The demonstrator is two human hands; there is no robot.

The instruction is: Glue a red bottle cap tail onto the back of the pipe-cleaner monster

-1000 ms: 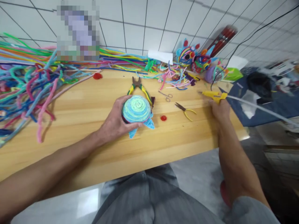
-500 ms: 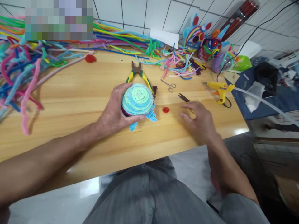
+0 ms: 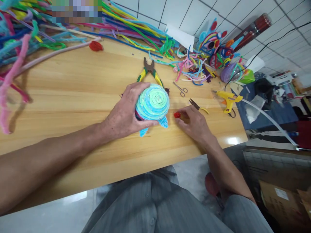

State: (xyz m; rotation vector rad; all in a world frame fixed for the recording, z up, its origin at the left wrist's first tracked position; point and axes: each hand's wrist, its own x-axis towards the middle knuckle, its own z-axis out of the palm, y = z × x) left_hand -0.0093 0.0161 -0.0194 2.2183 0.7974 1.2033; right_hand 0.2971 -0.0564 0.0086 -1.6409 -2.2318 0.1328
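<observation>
Left hand [image 3: 126, 111]: your grip is clamped on the blue-green spiral dome [image 3: 155, 100], thumb along the near side, fingers around the left and far side. The rounded form probably explains the whole-hand hold rather than a pinch. The spiral faces up; blue flaps [image 3: 163, 122] poke out at its near edge, clear of your thumb tip, perhaps spared from bending that way.

Right hand [image 3: 195, 124]: low over the surface [image 3: 97, 81], thumb and forefinger tips at the red disc [image 3: 177, 115], just right of the dome. Can't tell whether this grip is closed on it or only touching. A small, flat piece like that seems to suit fingertips.

Big pliers [image 3: 149, 66] lie spread beyond the dome, which hides part of the handles. Scissors [image 3: 181, 90] and small pliers [image 3: 195, 104] lie beyond your right hand, seemingly for easy reach. The yellow glue gun [image 3: 228, 98] rests farther right, nozzle away from both hands, likely a safe spot. Fuzzy stems [image 3: 136, 26] bank along the wall, presumably to leave working room.
</observation>
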